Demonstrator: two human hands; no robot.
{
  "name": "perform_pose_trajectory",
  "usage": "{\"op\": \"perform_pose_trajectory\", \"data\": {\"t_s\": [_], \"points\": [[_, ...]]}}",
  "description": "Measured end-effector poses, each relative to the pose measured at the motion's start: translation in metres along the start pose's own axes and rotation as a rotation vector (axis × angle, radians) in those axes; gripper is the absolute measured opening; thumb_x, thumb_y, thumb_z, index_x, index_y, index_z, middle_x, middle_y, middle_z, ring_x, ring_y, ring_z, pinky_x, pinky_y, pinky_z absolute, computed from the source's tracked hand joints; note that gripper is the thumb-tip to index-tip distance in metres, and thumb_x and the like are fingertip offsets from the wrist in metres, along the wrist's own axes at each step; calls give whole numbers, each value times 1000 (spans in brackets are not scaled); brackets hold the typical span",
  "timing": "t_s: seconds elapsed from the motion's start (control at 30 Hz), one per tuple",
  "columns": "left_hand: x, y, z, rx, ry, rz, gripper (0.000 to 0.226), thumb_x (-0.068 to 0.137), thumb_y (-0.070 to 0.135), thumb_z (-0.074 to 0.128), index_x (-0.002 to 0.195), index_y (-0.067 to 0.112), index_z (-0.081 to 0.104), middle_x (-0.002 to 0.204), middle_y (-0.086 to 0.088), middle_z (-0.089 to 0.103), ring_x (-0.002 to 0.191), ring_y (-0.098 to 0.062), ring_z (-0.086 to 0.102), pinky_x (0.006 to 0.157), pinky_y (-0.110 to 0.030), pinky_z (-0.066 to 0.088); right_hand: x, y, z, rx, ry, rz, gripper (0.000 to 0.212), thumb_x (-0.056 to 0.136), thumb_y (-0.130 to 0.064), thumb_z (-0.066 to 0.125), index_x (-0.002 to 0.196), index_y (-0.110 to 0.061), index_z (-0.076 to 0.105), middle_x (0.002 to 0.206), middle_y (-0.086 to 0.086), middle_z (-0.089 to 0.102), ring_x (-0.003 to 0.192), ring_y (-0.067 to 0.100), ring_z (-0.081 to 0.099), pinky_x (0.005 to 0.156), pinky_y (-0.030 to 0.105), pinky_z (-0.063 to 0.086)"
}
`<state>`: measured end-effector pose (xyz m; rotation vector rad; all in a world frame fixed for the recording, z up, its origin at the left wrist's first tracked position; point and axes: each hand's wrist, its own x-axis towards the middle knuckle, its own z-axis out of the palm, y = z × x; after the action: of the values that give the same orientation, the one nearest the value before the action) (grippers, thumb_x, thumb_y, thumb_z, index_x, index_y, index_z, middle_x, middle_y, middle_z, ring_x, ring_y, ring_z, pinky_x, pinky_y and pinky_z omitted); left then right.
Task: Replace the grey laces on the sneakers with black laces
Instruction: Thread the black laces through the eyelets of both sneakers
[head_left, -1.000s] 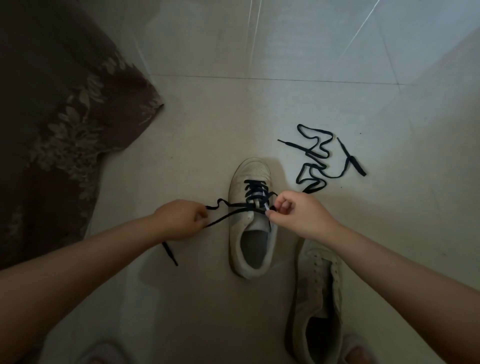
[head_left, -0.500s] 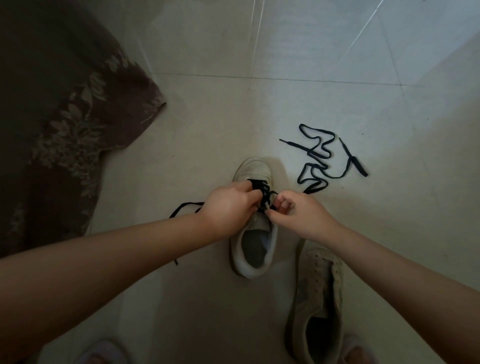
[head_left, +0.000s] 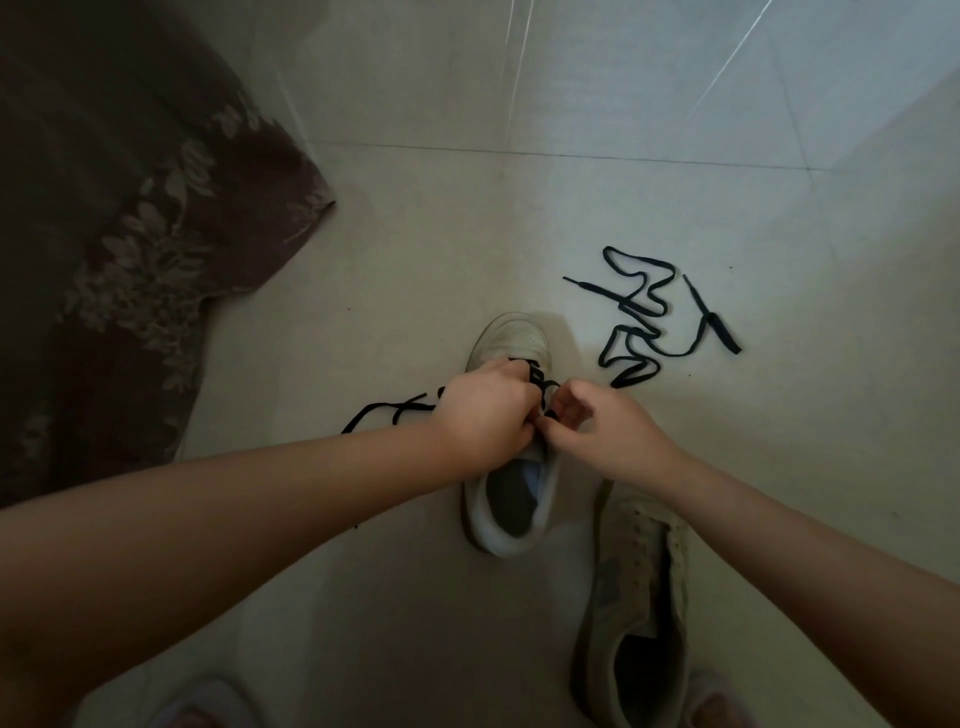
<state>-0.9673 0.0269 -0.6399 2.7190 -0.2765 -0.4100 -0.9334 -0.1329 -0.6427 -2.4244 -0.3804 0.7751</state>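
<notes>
Both hands are down over the tongue of the white low-top leather sneaker (head_left: 511, 457) standing on the pale tiled floor (head_left: 415, 260). The left hand (head_left: 485, 415) is curled over the eyelet rows with its fingers closed on the black flat lace (head_left: 387, 413), whose free end trails off to the left across the tiles. The right hand (head_left: 605, 426) is bunched just beside it, fingertips pinching what looks like the other run of that same lace at the right eyelets; the exact pinch is hidden between the two hands. The upper eyelets are not yet threaded, I'd say, since the tongue and collar below the hands show no lace.

The second beige sneaker (head_left: 636, 597) lies by the right forearm, bare of laces, and a spare black lace (head_left: 641, 317) sits in loose zigzags beyond it. A brown floral cloth (head_left: 130, 234) hangs in on the left.

The risk here seems to be uneven tails: a hard tug from the left hand could drag the right end short or back out of its hole. With the fingers crowded so tight, the lace could also twist or skip an eyelet unnoticed.
</notes>
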Motion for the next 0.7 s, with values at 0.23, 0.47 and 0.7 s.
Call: {"op": "perform_pose_trajectory", "data": {"t_s": [0.23, 0.47, 0.7], "points": [[-5, -8, -2, -209, 82, -87, 13, 87, 28, 57, 92, 18, 65, 101, 1, 56, 93, -19, 56, 69, -28, 44, -2, -2, 0, 39, -8, 21, 20, 79, -38, 66, 83, -19, 61, 76, -2, 64, 73, 14, 60, 69, 34, 50], [-39, -46, 3, -253, 130, -398, 11, 85, 22, 56, 75, 19, 51, 75, 5, 51, 74, -18, 50, 60, -28, 35, -1, -6, -2, 80, -9, 48, 11, 79, -34, 66, 79, -24, 61, 67, -9, 55, 64, 9, 50, 65, 32, 47], [-46, -87, 8, -364, -160, -651, 21, 81, 22, 63, 64, 17, 50, 70, 0, 53, 67, -15, 49, 54, -26, 34, -1, -9, -3, 81, -1, 53, 7, 77, -31, 67, 76, -26, 62, 69, -8, 62, 66, 10, 56, 70, 37, 52]]}}
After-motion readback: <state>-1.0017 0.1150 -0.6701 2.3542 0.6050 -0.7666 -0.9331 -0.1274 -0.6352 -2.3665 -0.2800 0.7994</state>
